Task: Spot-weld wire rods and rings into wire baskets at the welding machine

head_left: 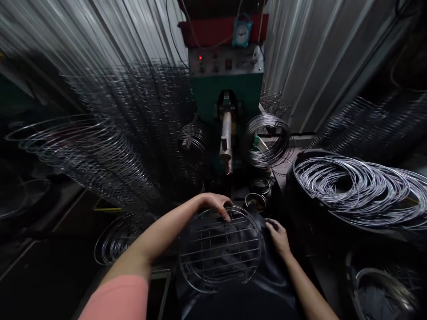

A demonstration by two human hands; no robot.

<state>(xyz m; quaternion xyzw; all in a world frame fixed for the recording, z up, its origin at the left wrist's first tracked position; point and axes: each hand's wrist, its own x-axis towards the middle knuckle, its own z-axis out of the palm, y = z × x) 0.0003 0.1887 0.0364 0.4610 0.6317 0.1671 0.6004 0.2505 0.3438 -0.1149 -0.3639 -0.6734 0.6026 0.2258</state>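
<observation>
A round wire rack [220, 253] with a crossed grid of thin bars hangs in front of my dark apron. My left hand [218, 205] grips its far rim, fingers curled over the edge. To the right of the rack, my right hand [279, 235] is closed in a pinch; a small dark bit seems to show at the fingertips, too small to name. Just beyond my hands sits a small round metal dish [255, 202]. Further ahead, the thick metal arm [227, 133] of a spot welding machine [207, 95] points towards me.
Tall stacks of wire rings [100, 151] lean on the left. A black tub [292, 178] heaped with loose wire rings [347, 186] stands at right. Ring coils [268, 142] hang beside the machine. At lower right is a metal basin [380, 284]. A teal clock [242, 32] hangs above.
</observation>
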